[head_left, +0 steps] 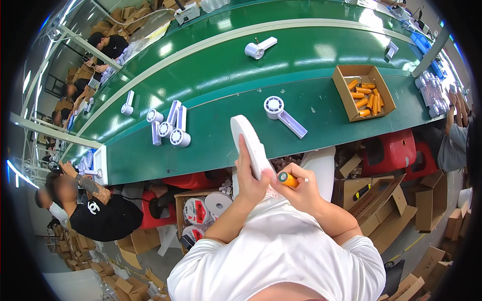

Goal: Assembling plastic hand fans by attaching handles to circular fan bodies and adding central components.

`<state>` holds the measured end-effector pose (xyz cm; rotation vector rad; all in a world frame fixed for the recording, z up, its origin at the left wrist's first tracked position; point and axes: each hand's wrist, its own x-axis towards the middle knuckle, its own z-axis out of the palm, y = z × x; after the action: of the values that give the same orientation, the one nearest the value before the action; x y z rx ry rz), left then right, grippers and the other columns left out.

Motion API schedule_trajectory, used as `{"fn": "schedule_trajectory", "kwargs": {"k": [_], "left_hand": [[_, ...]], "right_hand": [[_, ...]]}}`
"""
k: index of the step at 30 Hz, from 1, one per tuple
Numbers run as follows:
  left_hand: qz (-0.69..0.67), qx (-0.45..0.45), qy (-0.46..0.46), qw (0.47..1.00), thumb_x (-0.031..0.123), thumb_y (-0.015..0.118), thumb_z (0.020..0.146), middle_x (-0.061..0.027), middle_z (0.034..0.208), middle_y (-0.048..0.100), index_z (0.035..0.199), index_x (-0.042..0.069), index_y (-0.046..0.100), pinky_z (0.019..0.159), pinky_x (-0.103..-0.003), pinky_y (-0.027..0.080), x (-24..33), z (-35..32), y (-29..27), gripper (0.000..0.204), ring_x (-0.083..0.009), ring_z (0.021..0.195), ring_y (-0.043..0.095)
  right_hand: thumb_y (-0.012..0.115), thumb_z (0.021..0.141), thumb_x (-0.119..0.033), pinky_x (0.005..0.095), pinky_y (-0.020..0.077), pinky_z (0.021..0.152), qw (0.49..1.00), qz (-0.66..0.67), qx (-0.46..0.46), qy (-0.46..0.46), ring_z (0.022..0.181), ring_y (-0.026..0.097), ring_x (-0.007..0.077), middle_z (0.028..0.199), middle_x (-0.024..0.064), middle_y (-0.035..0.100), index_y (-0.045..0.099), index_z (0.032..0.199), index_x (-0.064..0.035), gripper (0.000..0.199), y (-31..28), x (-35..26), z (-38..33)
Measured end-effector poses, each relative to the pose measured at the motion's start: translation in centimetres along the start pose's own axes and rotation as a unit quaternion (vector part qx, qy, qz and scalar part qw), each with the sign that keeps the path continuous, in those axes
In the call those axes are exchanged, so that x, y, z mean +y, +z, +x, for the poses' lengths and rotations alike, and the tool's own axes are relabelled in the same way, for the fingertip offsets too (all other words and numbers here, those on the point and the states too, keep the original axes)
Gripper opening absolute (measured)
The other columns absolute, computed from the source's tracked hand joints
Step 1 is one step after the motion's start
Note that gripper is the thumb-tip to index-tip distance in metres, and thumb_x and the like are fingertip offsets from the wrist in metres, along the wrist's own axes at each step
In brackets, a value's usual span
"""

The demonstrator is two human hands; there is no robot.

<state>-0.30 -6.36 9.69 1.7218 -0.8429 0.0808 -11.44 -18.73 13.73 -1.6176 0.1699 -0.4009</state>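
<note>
My left hand [250, 175] grips a flat white roll [246, 133], probably adhesive tape, standing on edge in front of my chest. In my right hand [305, 192] is an orange cylindrical battery [288, 180], its dark end pointing up and left. The right fingertips are close against the lower edge of the roll; whether they pinch a piece from it I cannot make out. Beyond my hands, a white handheld fan body [286, 116] with a round grille and open handle lies on the green workbench [216, 118].
An open cardboard box [346, 102] of orange batteries stands at the right. Several white fan bodies [170, 125] cluster at the left. Behind the bench runs a green conveyor belt [201, 70] carrying more fan bodies. Beside me, a carton holds labelled rolls [196, 210]. A co-worker [100, 210] sits left.
</note>
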Motion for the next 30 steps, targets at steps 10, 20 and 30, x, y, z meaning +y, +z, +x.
{"fn": "schedule_trajectory", "kwargs": {"k": [10, 20, 30], "left_hand": [[0.151, -0.016, 0.075, 0.986, 0.037, 0.063, 0.075, -0.0231, 0.117, 0.051, 0.148, -0.012, 0.016, 0.084, -0.041, 0.029, 0.2, 0.9, -1.0, 0.099, -0.0343, 0.100, 0.050], [0.272, -0.077, 0.150, 0.947, 0.041, 0.071, 0.063, -0.0167, 0.097, 0.051, 0.143, -0.001, 0.040, 0.075, -0.041, 0.027, 1.0, 0.7, -1.5, 0.096, -0.0294, 0.090, 0.048], [0.251, -0.175, 0.134, 0.942, 0.045, 0.074, 0.061, -0.0121, 0.086, 0.048, 0.145, 0.008, 0.042, 0.070, -0.040, 0.024, 3.1, -0.9, -0.5, 0.097, -0.0255, 0.081, 0.048]], "right_hand": [[0.065, 0.091, -0.011, 0.0245, 0.0462, 0.071, 0.999, 0.002, 0.033, 0.020, 0.079, 0.052, 0.0106, 0.091, 0.0040, 0.056, 0.058, 0.123, 0.0053, 0.036, -1.9, -1.5, 1.2], [0.078, 0.079, -0.003, 0.0216, 0.0533, 0.070, 0.998, -0.035, 0.025, 0.046, 0.077, 0.060, 0.0096, 0.087, 0.0072, 0.064, 0.067, 0.110, 0.0056, 0.035, -2.6, -2.4, 2.0], [0.079, 0.081, -0.010, 0.0207, 0.0472, 0.077, 0.955, 0.145, 0.247, -0.077, 0.085, 0.056, 0.0088, 0.096, 0.0053, 0.061, 0.059, 0.111, 0.0085, 0.040, -4.6, 0.1, 4.0]]}}
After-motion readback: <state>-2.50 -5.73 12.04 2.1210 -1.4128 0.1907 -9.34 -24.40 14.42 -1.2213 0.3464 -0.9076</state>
